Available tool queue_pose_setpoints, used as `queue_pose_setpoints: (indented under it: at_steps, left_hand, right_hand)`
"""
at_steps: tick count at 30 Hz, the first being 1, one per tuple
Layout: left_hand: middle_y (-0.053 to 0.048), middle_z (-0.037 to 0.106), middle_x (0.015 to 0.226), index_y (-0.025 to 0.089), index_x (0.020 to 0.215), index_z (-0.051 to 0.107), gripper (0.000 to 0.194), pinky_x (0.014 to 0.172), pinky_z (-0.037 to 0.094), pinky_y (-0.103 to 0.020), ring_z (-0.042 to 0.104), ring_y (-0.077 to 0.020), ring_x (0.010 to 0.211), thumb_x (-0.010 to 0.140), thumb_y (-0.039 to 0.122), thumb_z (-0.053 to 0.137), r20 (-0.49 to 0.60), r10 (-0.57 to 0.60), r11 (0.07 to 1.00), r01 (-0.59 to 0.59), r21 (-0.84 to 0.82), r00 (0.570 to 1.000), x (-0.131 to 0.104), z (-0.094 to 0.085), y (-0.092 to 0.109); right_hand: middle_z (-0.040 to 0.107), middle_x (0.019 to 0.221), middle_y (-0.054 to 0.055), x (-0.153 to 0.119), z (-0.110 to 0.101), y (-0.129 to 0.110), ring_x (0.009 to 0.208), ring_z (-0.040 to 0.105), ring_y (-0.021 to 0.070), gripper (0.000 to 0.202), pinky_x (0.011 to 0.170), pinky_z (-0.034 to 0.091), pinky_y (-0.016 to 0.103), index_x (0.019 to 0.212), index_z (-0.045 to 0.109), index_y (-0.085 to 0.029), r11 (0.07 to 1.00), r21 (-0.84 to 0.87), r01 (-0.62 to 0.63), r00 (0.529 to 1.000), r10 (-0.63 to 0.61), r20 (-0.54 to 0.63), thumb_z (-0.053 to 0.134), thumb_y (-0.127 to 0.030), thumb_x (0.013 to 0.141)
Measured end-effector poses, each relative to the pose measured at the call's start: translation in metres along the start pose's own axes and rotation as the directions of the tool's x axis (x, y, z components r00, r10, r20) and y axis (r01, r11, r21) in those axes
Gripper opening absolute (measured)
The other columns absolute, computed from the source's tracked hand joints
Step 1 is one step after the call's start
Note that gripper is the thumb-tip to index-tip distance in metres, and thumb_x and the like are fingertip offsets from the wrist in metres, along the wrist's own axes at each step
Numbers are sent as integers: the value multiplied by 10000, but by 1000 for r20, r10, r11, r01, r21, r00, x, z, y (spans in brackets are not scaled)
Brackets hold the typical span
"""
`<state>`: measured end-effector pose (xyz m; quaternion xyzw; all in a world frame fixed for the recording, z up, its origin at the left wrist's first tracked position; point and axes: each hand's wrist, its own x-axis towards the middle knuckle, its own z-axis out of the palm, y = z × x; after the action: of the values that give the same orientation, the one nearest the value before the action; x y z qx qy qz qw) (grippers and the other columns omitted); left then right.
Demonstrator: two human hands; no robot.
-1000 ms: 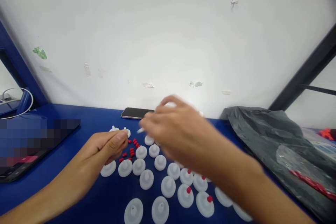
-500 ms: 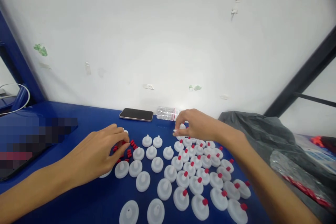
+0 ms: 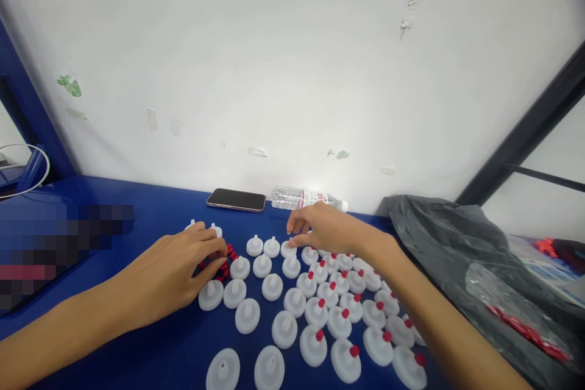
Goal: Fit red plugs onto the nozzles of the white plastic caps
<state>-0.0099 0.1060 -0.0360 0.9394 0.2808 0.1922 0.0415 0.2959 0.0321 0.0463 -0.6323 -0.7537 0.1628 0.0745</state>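
My left hand point(image 3: 189, 262) is over a small pile of red caps point(image 3: 232, 252), its thumb and forefinger closing around a red cap among them; the fingers partly hide the pile. My right hand point(image 3: 315, 228) is at a white disc-shaped lid with a nozzle point(image 3: 288, 250). Its thumb tip touches near that nozzle, with the forefinger a little apart above. Similar uncapped white lids point(image 3: 272, 286) stand nozzle up between and in front of my hands. White lids with red caps on their nozzles point(image 3: 339, 322) crowd the right, some hidden by my right forearm.
A phone point(image 3: 236, 200) and a clear plastic bottle point(image 3: 287, 198) lie along the white wall on the blue table point(image 3: 150, 195). At right is a dark plastic bag point(image 3: 425, 219) and a clear bag of red pieces point(image 3: 525, 323). A blurred-out dark object point(image 3: 82, 237) is at left.
My right hand has moved left and slightly down, and its fingers have spread. A white lid now stands under them where bare table was. My left thumb and forefinger have parted slightly over the caps.
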Motion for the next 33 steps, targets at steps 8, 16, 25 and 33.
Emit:
queue_pose_setpoints:
  at_steps: [8, 16, 25, 33]
  left_hand:
    - [-51, 737, 950, 263, 930, 722, 435, 743, 470, -364, 613, -244, 909, 1095, 484, 386, -14, -30, 998, 29, -47, 999, 2, -7, 11]
    - [-8, 728, 934, 254, 983, 703, 328, 785, 447, -346, 594, -191, 865, 1111, 390, 433, -127, 24, 992, -39, -117, 992, 1, -14, 25]
    - [-9, 672, 966, 236, 1014, 660, 203, 524, 391, -233, 615, -116, 755, 1086, 359, 515, -279, -30, 961, -49, -272, 960, -6, -22, 53]
    - [36, 643, 837, 254, 1080, 618, 144, 514, 390, -207, 565, -97, 660, 1095, 279, 477, -266, 87, 940, -168, -298, 960, -11, -15, 56]
  right_hand:
    - [796, 805, 17, -12, -10, 4, 653, 709, 186, 141, 514, 449, 266, 863, 785, -215, 979, -58, -197, 966, 204, 160, 905, -206, 789]
    - [760, 978, 70, -21, -23, -13, 831, 668, 212, 161, 678, 439, 316, 913, 691, -207, 978, -147, -151, 983, 134, -122, 710, -325, 1022]
    - [724, 975, 30, -29, -5, -63, 860, 653, 206, 129, 635, 407, 286, 1057, 640, -239, 996, -77, 42, 978, -57, -203, 681, -360, 1043]
    - [704, 923, 54, -34, 20, -101, 823, 674, 227, 159, 653, 403, 316, 1038, 713, -168, 909, -345, 233, 932, -310, -186, 769, -313, 1007]
